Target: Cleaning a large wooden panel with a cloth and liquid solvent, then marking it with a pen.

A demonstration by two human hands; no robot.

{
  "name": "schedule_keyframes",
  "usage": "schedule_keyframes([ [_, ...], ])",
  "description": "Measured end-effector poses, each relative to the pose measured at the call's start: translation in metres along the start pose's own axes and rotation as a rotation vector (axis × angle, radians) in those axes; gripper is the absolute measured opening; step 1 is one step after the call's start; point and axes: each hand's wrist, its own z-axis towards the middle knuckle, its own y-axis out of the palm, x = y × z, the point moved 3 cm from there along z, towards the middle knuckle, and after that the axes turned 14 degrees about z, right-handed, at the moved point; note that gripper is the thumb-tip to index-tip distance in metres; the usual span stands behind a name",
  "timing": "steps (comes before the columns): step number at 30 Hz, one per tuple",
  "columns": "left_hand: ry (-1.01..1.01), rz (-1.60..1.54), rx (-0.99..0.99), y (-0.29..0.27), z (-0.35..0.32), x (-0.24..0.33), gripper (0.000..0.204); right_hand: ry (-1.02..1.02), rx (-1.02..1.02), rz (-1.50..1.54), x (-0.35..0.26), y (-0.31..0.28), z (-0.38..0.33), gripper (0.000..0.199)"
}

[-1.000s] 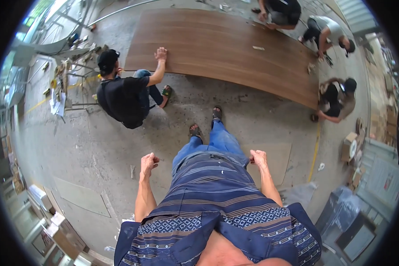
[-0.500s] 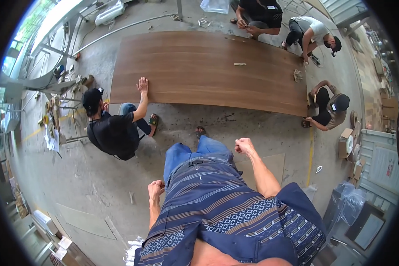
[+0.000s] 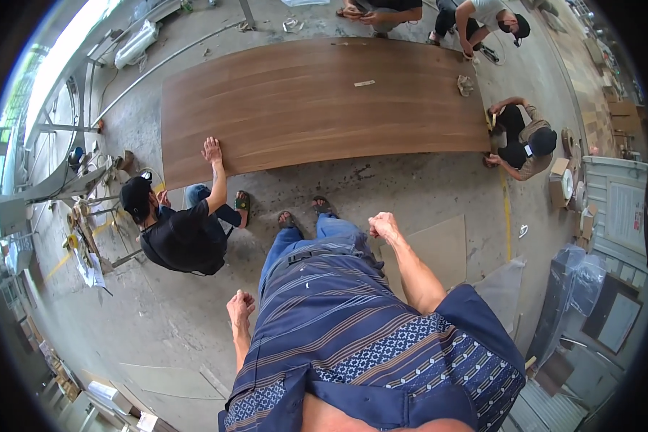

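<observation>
My left hand (image 3: 241,308) hangs beside my left hip with its fingers curled, touching nothing. On the other side, my right hand (image 3: 384,225) is held out from my waist in a loose fist. Nothing sticks out of either hand. Ahead of my feet lies a long brown wood-grain panel (image 3: 295,108), out of reach of both hands. A short pale strip (image 3: 364,83) and a crumpled cloth or glove (image 3: 465,86) rest on it. A crouching co-worker (image 3: 183,234) at its left has one palm flat on the panel.
Another co-worker (image 3: 525,144) crouches at the panel's right end, and a bending person (image 3: 482,21) is at its far right corner. A flat grey-beige sheet (image 3: 435,252) lies on the floor beside my right hand. Plastic-wrapped items (image 3: 569,281) and cartons (image 3: 561,180) stand at the right.
I have stepped forward and turned a little, so both my sandals now show. My left hand has swung outward from my hip. The co-worker's palm stays on the panel.
</observation>
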Motion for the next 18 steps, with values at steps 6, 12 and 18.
schedule_keyframes([
  [6, -0.024, -0.193, 0.013, -0.019, 0.021, -0.004, 0.032, 0.222, 0.057, 0.122, 0.034, 0.001, -0.013, 0.02],
  [12, 0.016, -0.024, -0.043, -0.015, 0.026, 0.013, 0.032, 0.111, 0.081, 0.042, 0.041, -0.002, -0.015, 0.027],
  [18, -0.04, -0.074, -0.026, -0.01, 0.031, 0.011, 0.032, 0.096, 0.096, 0.141, 0.037, 0.001, -0.026, 0.027],
])
